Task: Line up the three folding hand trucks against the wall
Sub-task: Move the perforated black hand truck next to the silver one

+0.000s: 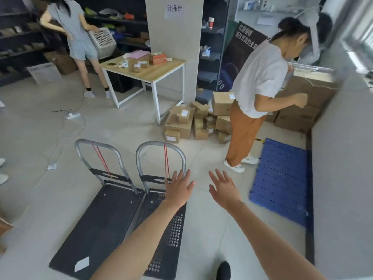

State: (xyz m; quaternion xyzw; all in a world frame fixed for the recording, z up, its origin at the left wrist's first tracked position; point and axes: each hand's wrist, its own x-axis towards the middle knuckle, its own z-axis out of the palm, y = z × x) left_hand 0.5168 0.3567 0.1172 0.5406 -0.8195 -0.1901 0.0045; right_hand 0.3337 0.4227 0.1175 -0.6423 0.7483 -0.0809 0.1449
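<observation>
At far left, a person in grey (70,29) holds a white basket (102,42) beside dark shelving, while a power strip (71,115) trails its cable across the pale tiled floor. In the foreground, two folding hand trucks stand side by side on the floor with their decks touching and handles raised: a solid-decked hand truck (96,223) on the left and a perforated hand truck (171,229) on the right, each with a red cord hanging from its handle. The wearer's left hand (178,188) reaches, fingers straight and spread, to the right upright of the perforated truck's handle; contact cannot be confirmed. Behind it, a wood-topped table (161,71) carries small parcels, and cardboard boxes (181,124) lie heaped by a pillar. The right hand (224,188) hangs in the air, open and holding nothing. Further right, a person in a white shirt (260,77) bends over cartons, near a blue plastic pallet (282,178) lying flat along the grey wall (343,158).
</observation>
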